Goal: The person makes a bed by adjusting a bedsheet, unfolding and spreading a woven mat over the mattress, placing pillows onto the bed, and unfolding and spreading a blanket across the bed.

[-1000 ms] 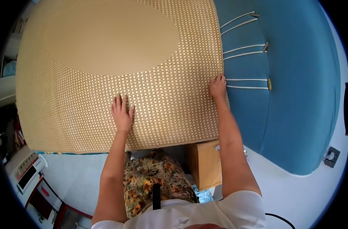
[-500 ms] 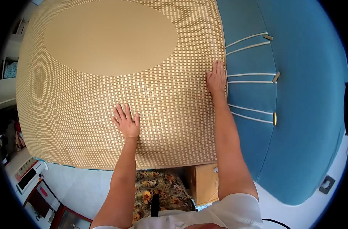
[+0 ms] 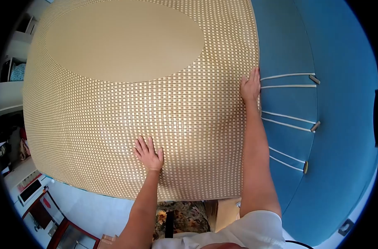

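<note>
A woven bed mat (image 3: 168,112) in a tan and cream check, with a plain tan oval (image 3: 124,41) in it, covers the bed. My left hand (image 3: 148,154) lies flat on the mat toward its near side, fingers spread. Farther out, my right hand (image 3: 250,86) rests flat along the mat's right edge, beside the blue headboard (image 3: 342,124). Its fingers are stretched out and point away from me. Neither hand holds anything. The mat shows slight ripples near the right hand.
Pale cords with small metal tabs (image 3: 315,126) run across the headboard. Below the bed's near edge are a flowered fabric (image 3: 189,218) and a wooden bedside cabinet (image 3: 226,213). At left stand open shelves (image 3: 10,93) and a dark red-framed piece of furniture (image 3: 68,234). A wall socket (image 3: 346,227) is at lower right.
The view has shifted, so the bed and headboard sit lower and farther right. My right hand has moved farther along the mat's edge, past the first cords; my left hand stays flat on the mat.
</note>
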`<state>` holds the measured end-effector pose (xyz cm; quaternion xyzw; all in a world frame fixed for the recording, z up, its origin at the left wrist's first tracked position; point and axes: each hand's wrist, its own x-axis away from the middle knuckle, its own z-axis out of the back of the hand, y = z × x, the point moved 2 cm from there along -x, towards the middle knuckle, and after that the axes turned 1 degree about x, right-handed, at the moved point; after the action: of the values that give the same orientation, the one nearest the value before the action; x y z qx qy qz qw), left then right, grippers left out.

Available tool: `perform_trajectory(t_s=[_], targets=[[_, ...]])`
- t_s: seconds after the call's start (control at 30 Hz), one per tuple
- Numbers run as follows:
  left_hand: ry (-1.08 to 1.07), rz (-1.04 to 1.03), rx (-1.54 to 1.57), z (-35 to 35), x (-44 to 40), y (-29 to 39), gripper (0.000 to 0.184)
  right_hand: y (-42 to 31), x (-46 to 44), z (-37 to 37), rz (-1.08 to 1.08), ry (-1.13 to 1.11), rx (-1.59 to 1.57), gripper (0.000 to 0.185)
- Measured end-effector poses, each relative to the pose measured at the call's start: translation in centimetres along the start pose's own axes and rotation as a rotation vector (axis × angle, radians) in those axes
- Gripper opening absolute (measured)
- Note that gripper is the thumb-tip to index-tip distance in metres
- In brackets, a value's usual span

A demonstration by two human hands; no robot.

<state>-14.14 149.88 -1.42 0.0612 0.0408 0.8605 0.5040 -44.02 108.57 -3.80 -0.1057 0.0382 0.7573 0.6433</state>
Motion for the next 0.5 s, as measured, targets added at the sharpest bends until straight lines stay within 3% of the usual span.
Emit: perform_trajectory(t_s=[0.17,0.4,0.5], targets=[[-0.026,0.011,0.036,-0.2,-0.4,-0.1,0.06,-1.7,-4.4,0.5,-0.215,-0.12,-0.09,0.062],[-0.02,-0.014,0.03,-0.5,-0.8,-0.1,0.059,-2.6,-8.4,-1.7,-0.317,-0.022,0.014,0.057],[-0.018,-0.023,0.033,-0.8,-0.8,-0.2,0.06,-2.8,-10.7,-1.3,-0.496,-0.192,-0.146,0.057]])
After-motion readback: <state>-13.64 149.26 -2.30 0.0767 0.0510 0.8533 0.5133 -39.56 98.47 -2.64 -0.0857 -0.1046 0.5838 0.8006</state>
